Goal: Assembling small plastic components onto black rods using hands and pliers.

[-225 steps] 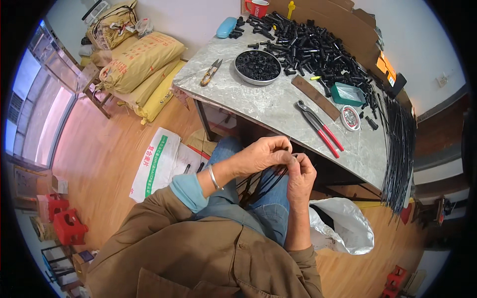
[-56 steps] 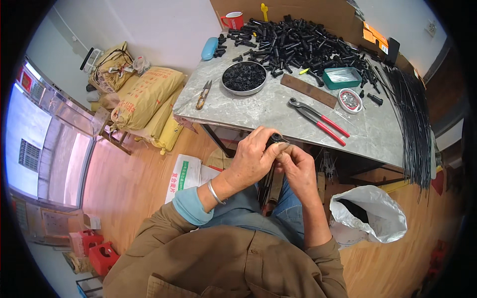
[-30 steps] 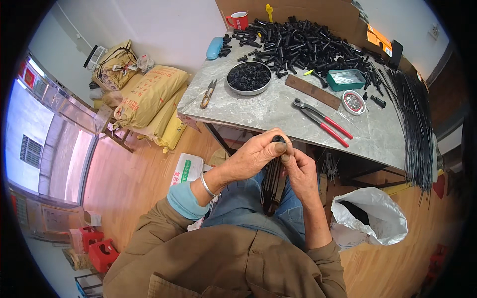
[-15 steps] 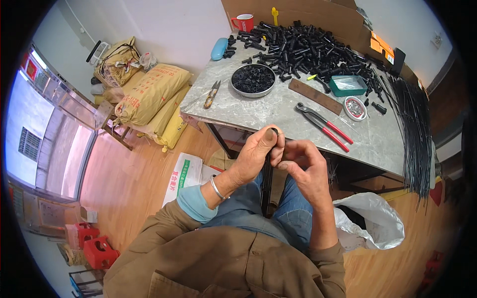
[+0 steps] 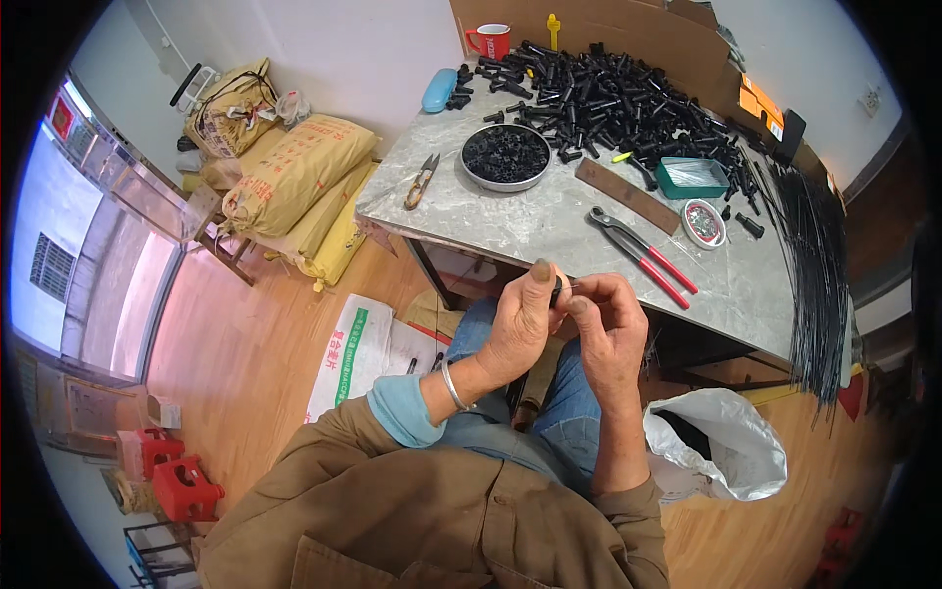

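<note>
Over my lap, just off the table's front edge, my left hand closes around a small black part that shows between thumb and fingers. Beside it, nearly touching, my right hand pinches something thin and dark against the part; it looks like a fine wire but is mostly hidden. Closest on the table are red-handled pincers. Behind them lie a rusty flat metal bar and a round tray of small black rings.
A heap of black bolt-like pieces covers the table's back. Long black wires overhang its right edge. Thread snips, a green box and a small white bowl lie there too. A white sack stands by my right leg.
The black part is turned and shows more at the left fingers. My right fingers have come up closer to it and pinch together. The view has shifted slightly.
</note>
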A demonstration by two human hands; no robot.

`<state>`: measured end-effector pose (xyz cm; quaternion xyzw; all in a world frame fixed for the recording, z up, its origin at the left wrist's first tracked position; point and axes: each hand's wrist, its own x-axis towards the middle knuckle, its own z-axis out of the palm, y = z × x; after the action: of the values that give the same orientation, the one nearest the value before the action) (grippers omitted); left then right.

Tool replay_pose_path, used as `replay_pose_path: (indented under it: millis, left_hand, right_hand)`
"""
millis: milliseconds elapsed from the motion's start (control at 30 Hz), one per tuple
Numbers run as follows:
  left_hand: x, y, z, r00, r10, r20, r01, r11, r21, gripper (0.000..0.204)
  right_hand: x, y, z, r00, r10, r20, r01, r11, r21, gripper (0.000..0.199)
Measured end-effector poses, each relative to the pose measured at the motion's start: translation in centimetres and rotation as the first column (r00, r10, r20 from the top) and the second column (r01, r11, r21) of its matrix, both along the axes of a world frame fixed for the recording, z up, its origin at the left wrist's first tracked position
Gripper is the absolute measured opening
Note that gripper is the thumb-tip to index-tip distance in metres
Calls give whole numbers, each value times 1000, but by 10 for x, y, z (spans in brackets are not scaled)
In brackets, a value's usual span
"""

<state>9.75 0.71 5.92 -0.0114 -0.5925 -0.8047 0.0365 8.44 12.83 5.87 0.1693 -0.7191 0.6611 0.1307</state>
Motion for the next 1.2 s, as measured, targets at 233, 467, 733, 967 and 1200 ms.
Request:
replay_pose_path:
  millis: [233,467,733,967,1200]
  left_hand:
    - [-4,-2,-11,999,13,-39,-15,999,-44,59]
    - [-3,-2,-10,997,-67,-38,68,997,36,56]
    - [-2,-1,-13,995,-83,-56,87,995,58,59]
    - [-7,-14,-18,990,-117,-77,116,993,-22,62]
    - [-9,-12,-16,992,-129,-10,130,989,66,65]
  right_hand:
    - [9,-13,-8,933,-230,-277,262,961,87,14]
    - [-12,4,6,985,-115,-130,134,979,154,15]
    - [-2,6,-29,937,199,287,-120,955,-271,20]
    - [-86,85,-29,879,-172,-446,468,495,732,18]
    - [-110,94,-44,864,-54,-500,455,506,733,20]
